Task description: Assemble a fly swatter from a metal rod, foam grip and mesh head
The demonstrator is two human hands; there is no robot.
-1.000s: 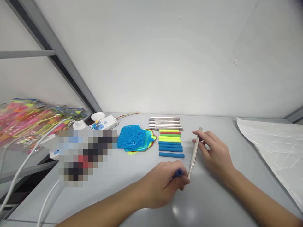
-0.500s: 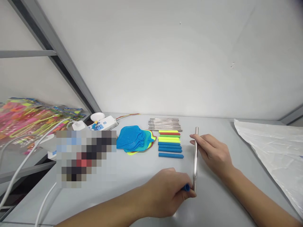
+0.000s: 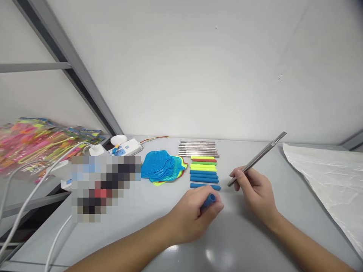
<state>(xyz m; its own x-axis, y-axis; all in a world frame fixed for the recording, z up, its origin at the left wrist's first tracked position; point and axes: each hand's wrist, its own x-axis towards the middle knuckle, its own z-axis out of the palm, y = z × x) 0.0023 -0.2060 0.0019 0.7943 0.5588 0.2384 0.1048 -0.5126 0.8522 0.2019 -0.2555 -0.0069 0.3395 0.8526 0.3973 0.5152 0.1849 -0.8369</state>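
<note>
My left hand [image 3: 198, 213] is closed around a blue plastic tube [image 3: 209, 200], its hollow end facing up between thumb and fingers. To its right, my right hand [image 3: 253, 189] pinches a shiny metal tube [image 3: 258, 156] near its lower end; the tube slants up to the right. Beyond my left hand lies a row of plastic tubes in blue [image 3: 204, 176], yellow, green and red. Several thin metal tubes [image 3: 197, 147] lie side by side behind them. Left of the row is a pile of perforated fly swatter heads [image 3: 157, 164], mostly blue, with yellow and red edges showing beneath.
A white power strip [image 3: 127, 148] with plugs and cables sits at the back left. Colourful bagged goods [image 3: 42, 147] fill the far left. A blurred-out patch [image 3: 104, 189] hides part of the table. A white plastic sheet [image 3: 323, 177] covers the right side.
The metal tube has swung from nearly upright to a slant pointing up right, and my left hand has let go of its lower end. My left hand moved up and left with the blue tube.
</note>
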